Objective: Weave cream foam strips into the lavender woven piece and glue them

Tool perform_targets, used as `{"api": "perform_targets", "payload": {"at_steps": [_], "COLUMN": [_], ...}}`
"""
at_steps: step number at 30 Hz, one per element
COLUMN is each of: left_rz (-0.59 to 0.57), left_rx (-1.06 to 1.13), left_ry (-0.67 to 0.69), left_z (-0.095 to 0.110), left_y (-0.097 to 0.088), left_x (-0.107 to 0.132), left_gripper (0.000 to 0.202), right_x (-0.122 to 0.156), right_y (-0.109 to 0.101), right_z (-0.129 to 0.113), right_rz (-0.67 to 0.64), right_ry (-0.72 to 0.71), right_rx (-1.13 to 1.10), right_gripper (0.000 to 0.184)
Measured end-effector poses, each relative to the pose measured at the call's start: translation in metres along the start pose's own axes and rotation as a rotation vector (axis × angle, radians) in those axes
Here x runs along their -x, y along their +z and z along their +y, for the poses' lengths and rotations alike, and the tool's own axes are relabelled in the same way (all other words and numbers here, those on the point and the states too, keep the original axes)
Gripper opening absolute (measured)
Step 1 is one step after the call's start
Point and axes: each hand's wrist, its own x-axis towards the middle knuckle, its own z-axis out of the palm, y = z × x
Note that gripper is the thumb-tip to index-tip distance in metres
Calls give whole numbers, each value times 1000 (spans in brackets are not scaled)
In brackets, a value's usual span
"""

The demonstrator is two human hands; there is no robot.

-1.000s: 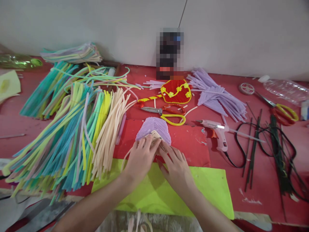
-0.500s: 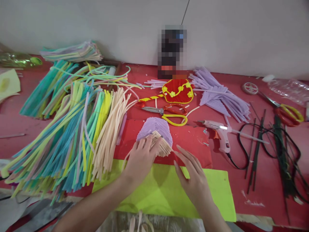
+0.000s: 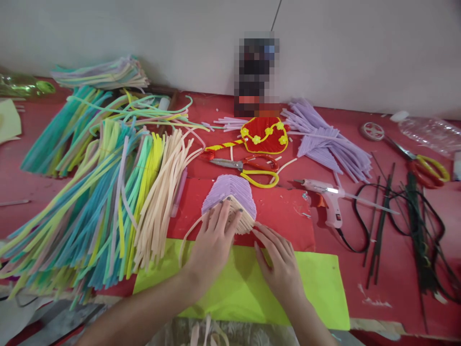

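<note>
A leaf-shaped piece made of rows of pipe cleaners lies on the red table, lilac (image 3: 229, 188) in its upper part and cream (image 3: 244, 219) in its lower part. My left hand (image 3: 215, 229) rests on the cream rows with its fingers stretched flat across them. One loose cream pipe cleaner (image 3: 188, 234) curves out from the piece's left side. At the piece's lower right edge, my right hand (image 3: 279, 262) touches the cream ends with its fingertips; its fingers are extended and the thumb stands apart. My left fingers hide part of the cream rows.
Bundles of coloured pipe cleaners (image 3: 108, 206) spread across the left. Scissors (image 3: 248, 168) and a red-and-yellow fan-shaped piece (image 3: 264, 135) lie beyond the work. A glue gun (image 3: 329, 197), dark stems (image 3: 421, 240) and more scissors (image 3: 427, 168) are rightward. A yellow-green sheet (image 3: 252, 288) lies in front.
My right hand has moved left and up to the piece's lower right edge. My left hand's fingers have shifted slightly over the cream rows. The camera view has shifted a little.
</note>
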Motion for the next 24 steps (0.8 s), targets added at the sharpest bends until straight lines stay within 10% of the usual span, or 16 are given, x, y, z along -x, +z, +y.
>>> {"api": "perform_targets", "payload": {"at_steps": [24], "left_rz": [-7], "left_rx": [33], "left_ry": [6], "left_z": [-4], "left_y": [1], "left_x": [-3], "left_gripper": [52], "right_x": [-2], "right_y": [6], "right_z": [3], "right_rz": [46], "right_ry": [11], "right_rx": [-14], "right_gripper": [38]}}
